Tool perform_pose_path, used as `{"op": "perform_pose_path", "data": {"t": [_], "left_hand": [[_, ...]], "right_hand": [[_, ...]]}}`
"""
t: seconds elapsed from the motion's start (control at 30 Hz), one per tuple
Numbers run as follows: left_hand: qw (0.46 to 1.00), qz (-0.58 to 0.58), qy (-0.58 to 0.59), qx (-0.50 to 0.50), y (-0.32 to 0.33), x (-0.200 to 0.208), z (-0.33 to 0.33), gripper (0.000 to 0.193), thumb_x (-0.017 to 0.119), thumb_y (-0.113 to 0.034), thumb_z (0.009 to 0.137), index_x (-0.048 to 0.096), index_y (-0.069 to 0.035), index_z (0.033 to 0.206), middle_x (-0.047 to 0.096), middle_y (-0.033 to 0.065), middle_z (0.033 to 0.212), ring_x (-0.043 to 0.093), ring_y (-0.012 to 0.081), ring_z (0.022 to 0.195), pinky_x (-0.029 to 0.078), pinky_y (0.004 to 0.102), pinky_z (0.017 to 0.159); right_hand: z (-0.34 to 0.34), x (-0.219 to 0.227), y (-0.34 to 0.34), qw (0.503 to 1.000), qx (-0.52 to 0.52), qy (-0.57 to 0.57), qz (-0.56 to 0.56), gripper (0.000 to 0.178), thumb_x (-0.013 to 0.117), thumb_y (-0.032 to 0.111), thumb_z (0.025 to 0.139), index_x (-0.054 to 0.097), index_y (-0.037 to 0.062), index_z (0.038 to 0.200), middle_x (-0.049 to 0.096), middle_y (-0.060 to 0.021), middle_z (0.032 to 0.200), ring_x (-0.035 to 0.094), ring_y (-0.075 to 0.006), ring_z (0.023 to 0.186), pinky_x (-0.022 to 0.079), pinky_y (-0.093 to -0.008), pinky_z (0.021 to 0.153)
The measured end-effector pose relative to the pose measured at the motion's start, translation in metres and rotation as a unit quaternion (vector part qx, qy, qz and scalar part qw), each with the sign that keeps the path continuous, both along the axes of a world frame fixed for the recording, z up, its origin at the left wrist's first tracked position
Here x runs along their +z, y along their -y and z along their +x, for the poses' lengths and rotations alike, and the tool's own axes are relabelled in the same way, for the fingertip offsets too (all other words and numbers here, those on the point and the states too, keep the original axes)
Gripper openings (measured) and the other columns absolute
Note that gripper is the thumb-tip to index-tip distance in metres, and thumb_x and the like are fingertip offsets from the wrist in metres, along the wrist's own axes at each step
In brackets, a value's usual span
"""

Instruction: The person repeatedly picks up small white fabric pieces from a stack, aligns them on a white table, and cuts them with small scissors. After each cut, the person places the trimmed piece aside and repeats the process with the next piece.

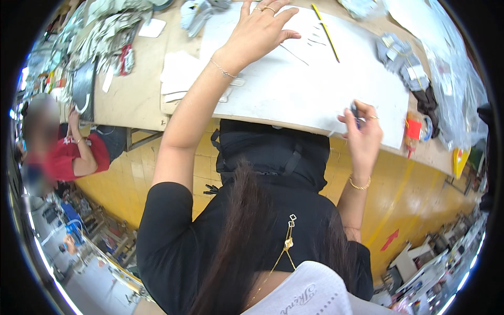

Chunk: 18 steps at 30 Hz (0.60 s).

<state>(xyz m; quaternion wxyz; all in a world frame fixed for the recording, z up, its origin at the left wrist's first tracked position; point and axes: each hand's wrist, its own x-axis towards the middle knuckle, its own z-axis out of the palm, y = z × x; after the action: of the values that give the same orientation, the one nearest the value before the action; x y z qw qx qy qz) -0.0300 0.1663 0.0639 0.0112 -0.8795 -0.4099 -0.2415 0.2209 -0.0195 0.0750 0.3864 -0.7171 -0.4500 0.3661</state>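
While my left hand (265,29) is spread open above the far part of the white sheet (315,97) on the desk (126,102), whether touching it I cannot tell, my right hand (364,135) grips a small dark object (355,111) at the sheet's near edge, toward its right corner. A yellow pencil (326,35) lies on the sheet's far half, white pieces (180,73) sit at its left edge, and grey bundles (404,60) at its right.
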Motion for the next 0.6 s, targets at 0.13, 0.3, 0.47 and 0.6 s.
{"op": "perform_pose_path", "data": {"t": [0.13, 0.3, 0.47, 0.6], "left_hand": [[0.987, -0.110, 0.002, 0.116, 0.023, 0.013, -0.081, 0.043, 0.072, -0.022, 0.092, 0.065, -0.006, 0.132, 0.064, 0.0152, 0.132, 0.060, 0.0337, 0.123, 0.043, 0.0423, 0.107], [0.953, -0.191, -0.050, 0.231, 0.094, 0.005, -0.181, 0.046, 0.074, -0.010, 0.087, 0.064, -0.003, 0.131, 0.061, 0.0145, 0.139, 0.057, 0.0355, 0.127, 0.045, 0.0413, 0.108], [0.970, -0.103, -0.067, 0.209, 0.124, -0.027, -0.195, 0.043, 0.073, -0.013, 0.088, 0.065, -0.007, 0.130, 0.063, 0.0106, 0.133, 0.060, 0.0292, 0.121, 0.046, 0.0481, 0.100], [0.943, -0.138, -0.170, 0.250, 0.132, -0.005, -0.178, 0.025, 0.071, -0.015, 0.090, 0.071, -0.007, 0.114, 0.067, 0.0082, 0.108, 0.062, 0.0285, 0.104, 0.044, 0.0432, 0.089]], "right_hand": [[0.029, 0.026, -0.012, 0.993, -0.017, -0.104, 0.056, 0.032, 0.070, 0.003, 0.096, 0.057, -0.0038, 0.125, 0.070, -0.0109, 0.103, 0.075, -0.0169, 0.085, 0.050, -0.0184, 0.050], [0.044, 0.033, -0.019, 0.992, -0.017, -0.098, 0.077, 0.033, 0.071, 0.001, 0.095, 0.058, -0.0053, 0.125, 0.071, -0.0132, 0.106, 0.076, -0.0169, 0.084, 0.049, -0.0176, 0.050], [0.032, 0.030, -0.023, 0.992, 0.013, -0.094, 0.080, 0.032, 0.071, 0.002, 0.095, 0.059, -0.0052, 0.124, 0.071, -0.0116, 0.101, 0.076, -0.0164, 0.083, 0.049, -0.0173, 0.051], [0.027, 0.037, -0.021, 0.988, 0.031, -0.118, 0.095, 0.033, 0.072, 0.002, 0.094, 0.059, -0.0054, 0.123, 0.071, -0.0111, 0.099, 0.076, -0.0173, 0.082, 0.049, -0.0180, 0.051]]}}
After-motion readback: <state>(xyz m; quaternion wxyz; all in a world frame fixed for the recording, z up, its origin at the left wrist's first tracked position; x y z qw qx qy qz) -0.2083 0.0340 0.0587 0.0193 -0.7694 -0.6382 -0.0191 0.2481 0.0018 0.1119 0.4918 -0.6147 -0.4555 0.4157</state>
